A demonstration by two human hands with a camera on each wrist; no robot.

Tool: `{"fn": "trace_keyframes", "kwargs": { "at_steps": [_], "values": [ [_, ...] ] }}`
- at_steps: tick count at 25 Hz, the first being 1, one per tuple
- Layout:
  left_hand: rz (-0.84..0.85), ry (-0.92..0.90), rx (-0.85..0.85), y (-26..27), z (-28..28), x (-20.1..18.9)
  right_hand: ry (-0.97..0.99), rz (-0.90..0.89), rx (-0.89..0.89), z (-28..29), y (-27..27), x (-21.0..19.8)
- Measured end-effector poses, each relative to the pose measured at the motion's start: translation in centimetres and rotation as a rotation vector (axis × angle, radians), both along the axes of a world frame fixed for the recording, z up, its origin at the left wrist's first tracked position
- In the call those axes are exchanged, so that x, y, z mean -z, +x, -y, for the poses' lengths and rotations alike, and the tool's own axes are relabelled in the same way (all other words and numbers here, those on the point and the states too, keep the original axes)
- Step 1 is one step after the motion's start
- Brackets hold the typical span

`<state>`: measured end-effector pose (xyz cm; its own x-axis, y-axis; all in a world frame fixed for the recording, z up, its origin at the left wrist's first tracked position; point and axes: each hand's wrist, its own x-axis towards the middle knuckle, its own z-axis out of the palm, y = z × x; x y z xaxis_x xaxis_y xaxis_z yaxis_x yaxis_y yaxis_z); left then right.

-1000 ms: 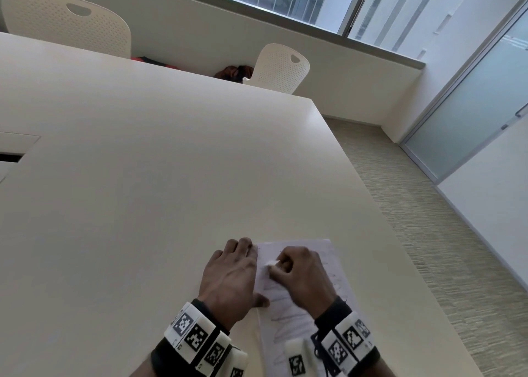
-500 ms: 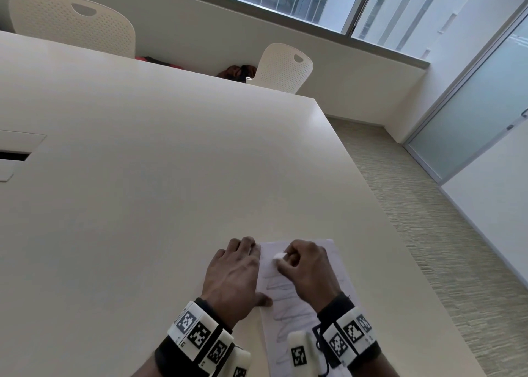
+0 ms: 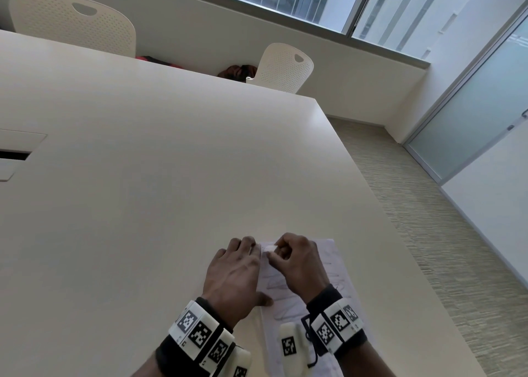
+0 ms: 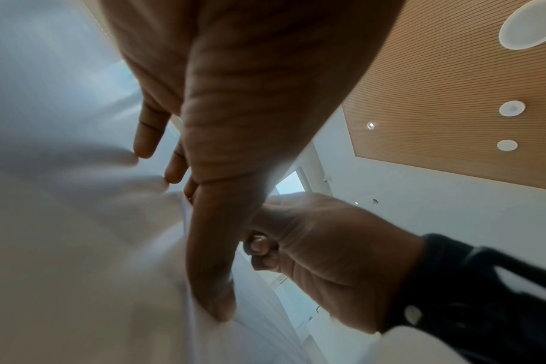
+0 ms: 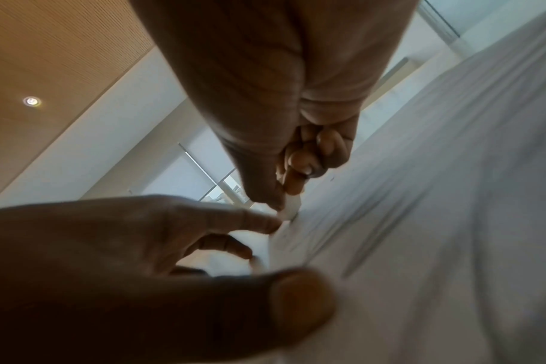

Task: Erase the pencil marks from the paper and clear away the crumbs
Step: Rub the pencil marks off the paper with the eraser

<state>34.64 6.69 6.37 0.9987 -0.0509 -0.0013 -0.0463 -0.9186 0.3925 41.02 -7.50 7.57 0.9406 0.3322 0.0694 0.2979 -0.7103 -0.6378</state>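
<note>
From the head view I note the sheet of paper (image 3: 288,288) lying flat at the near right part of the cream table (image 3: 160,182), close to its right edge. Zigzag pencil marks (image 3: 278,284) show on the sheet between my two wrists; they are faint and I cannot tell how much of the upper part is already rubbed clean.

My left hand (image 3: 235,274) lies palm down over the sheet's left edge, fingers extended and slightly spread, thumb (image 4: 214,290) stretched back and pressing on the paper's near left margin. In the left wrist view the fingertips (image 4: 145,145) rest on the table surface just beyond the sheet's edge.

My right hand (image 3: 297,262) is curled, pinching a small white eraser (image 3: 268,247) between thumb and forefinger, the remaining fingers folded into the palm. The eraser's lower end touches the paper near its far left corner, just beside my left fingertips; the right wrist view shows this contact at (image 5: 292,209), though the picture is blurred.

I cannot make out any crumbs at this resolution.

Both wrists carry black bands with white marker blocks (image 3: 200,331). Two white perforated chairs (image 3: 281,68) stand at the table's far side.
</note>
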Motion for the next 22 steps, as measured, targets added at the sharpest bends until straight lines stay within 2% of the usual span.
{"fn": "trace_keyframes", "kwargs": {
  "at_steps": [3, 8, 12, 16, 18, 22],
  "values": [
    [-0.004, 0.003, -0.001, 0.0, -0.1, 0.0, -0.036, -0.061, -0.072, 0.2, -0.8, -0.3],
    [-0.014, 0.015, 0.008, 0.0, -0.1, 0.1, -0.107, 0.009, 0.113, 3.0, 0.3, -0.7],
    [-0.01, 0.011, 0.006, 0.0, -0.1, 0.0, -0.094, -0.059, -0.029, 0.6, -2.6, -0.3],
    [-0.007, 0.022, 0.004, 0.0, -0.1, 0.0, -0.109, -0.025, 0.185, 4.2, 0.2, -0.8],
    [-0.013, 0.022, 0.007, 0.1, 0.0, 0.0, -0.132, 0.004, 0.233, 4.5, 0.4, -1.0],
    [-0.02, 0.025, 0.01, 0.0, 0.0, -0.1, -0.072, -0.048, 0.072, 0.2, -2.3, -0.2]
  ]
}}
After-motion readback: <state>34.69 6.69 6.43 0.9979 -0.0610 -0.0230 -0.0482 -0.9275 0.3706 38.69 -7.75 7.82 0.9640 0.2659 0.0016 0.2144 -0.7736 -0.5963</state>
